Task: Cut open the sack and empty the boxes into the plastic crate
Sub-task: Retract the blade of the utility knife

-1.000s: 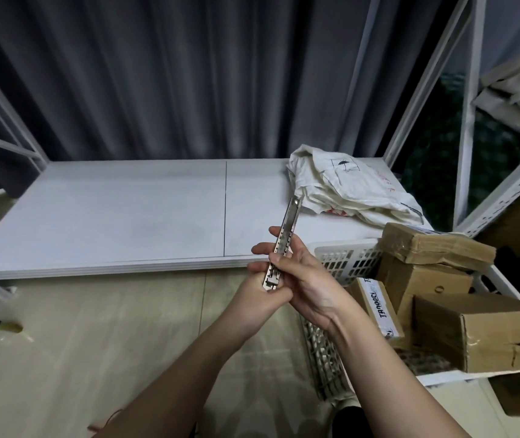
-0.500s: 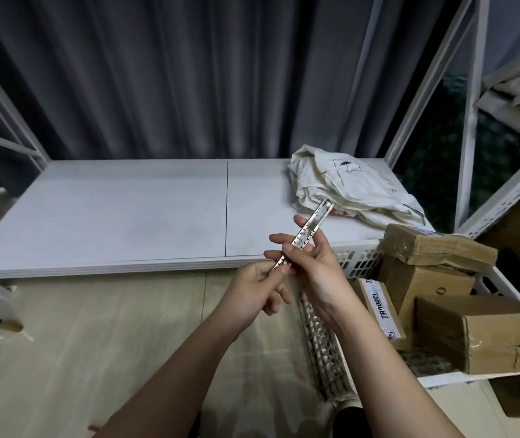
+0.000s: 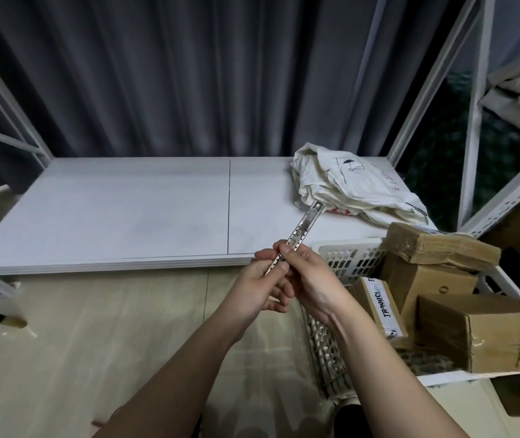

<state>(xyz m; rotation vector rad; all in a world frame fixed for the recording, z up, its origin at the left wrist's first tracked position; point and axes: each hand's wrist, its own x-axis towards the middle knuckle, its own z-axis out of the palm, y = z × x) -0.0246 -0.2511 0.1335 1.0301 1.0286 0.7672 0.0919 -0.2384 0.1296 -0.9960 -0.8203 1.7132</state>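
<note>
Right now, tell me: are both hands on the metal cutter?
Yes: the left hand and right hand both pinch the metal cutter near its lower end.

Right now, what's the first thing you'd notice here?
Probably the long metal cutter, held up in the middle by both the left hand and the right hand. Behind it, a crumpled white sack lies on the white shelf. At the right, brown boxes are piled in a white crate.
</note>
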